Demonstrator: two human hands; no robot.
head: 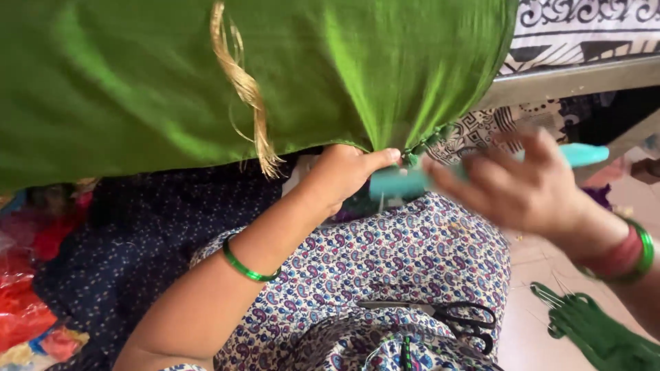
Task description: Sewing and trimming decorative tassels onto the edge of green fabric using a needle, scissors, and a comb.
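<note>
The left hand (347, 172) pinched the green cloth's (172, 82) hem taut where small green tassels hung; the blurred right hand (515, 189), fingers closed around a turquoise tool (402, 182), worked beside it

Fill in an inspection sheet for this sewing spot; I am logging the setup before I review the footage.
Surface: the person's lap in paisley-print cloth; tiled floor at right.
Job's things: green fabric with gold tassel; teal tool.
Clutter: black scissors on lap; green thread bundle on floor; red and dark cloth heap.
Grippers: left hand pinches the fabric's edge; right hand, blurred, holds the teal tool.
Cables: nothing seen.
Surroundings: bed frame with patterned sheet.
</note>
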